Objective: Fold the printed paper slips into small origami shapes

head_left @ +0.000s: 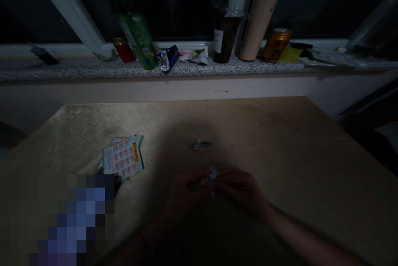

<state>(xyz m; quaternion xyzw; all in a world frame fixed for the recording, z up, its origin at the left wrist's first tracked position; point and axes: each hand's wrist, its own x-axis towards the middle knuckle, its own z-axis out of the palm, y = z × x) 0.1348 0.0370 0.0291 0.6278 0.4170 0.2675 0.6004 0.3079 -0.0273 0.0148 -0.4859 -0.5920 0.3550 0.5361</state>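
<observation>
Between my two hands is a small piece of folded printed paper [213, 173]. My left hand [188, 191] pinches it from the left, and my right hand [241, 187] grips it from the right with thumb and fingers together. Just beyond my fingers, a second small folded paper piece [201, 145] lies on the table, apart from both hands. To the left rests a stack of printed paper sheets [121, 159], the top one marked with rows of orange-red boxes. My hands are in deep shadow, so the finer folds are hard to make out.
Along the granite windowsill [186, 69] stand a green container [138, 38], a red jar [124, 49], a dark cup with a straw [226, 38], a cardboard tube [264, 13] and a gold can [276, 46]. Crumpled blue wrapping [169, 56] lies there too. The lower-left corner is pixelated.
</observation>
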